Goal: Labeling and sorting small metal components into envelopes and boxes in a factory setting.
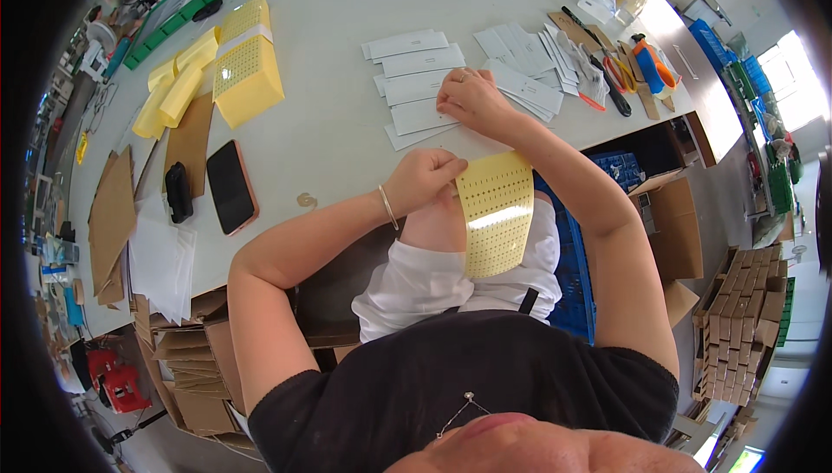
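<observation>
My left hand [425,180] pinches the upper left corner of a glossy yellow sheet [498,213] with rows of small dark marks. The sheet hangs over my lap at the table's near edge. Just beyond it, my right hand [475,102] rests at the right side of a staggered column of white cards [416,87]. Its fingers are bent together, and whatever they may hold is hidden. More white cards [524,87] lie fanned out to the right of that hand.
A banded stack of yellow sheets [247,61] stands at the left, beside a phone [231,187] and a black case [178,192]. To the right lie scissors [620,73], a black-handled tool [617,96] and an orange-and-blue tape dispenser [654,66]. A blue crate [576,256] sits beside my legs.
</observation>
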`<state>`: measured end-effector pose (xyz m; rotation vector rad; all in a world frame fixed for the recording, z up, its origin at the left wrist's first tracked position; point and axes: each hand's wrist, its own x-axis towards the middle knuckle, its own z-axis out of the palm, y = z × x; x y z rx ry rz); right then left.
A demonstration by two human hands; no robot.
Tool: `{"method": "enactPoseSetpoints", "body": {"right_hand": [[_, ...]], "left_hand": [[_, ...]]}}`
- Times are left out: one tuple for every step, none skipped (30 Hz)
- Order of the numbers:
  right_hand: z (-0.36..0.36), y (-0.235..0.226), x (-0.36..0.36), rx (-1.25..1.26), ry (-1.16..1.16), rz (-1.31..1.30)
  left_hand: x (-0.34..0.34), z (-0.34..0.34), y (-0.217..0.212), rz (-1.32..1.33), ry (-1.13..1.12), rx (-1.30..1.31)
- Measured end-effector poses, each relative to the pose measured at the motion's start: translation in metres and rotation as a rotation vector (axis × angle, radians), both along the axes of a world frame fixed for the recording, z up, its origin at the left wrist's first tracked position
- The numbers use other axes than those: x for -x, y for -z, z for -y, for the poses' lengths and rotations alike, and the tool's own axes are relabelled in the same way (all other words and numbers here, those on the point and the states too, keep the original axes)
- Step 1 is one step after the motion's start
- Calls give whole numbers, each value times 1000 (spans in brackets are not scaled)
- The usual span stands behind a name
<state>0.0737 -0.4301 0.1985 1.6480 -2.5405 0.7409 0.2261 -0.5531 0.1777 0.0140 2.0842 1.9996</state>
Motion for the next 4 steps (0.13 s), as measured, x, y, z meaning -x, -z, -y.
{"method": "enactPoseSetpoints", "body": {"right_hand": [[2,1,0,-78,37,37],[3,1,-1,-78,38,37],[2,1,-3,-79,76,52],[0,0,-6,-81,114,67]], "left_hand": [[-1,2,1,-33,30,20],[-2,2,2,-42,29,22],[-4,2,4,-50,40,-19],[-7,1,6,-57,49,-60]]}}
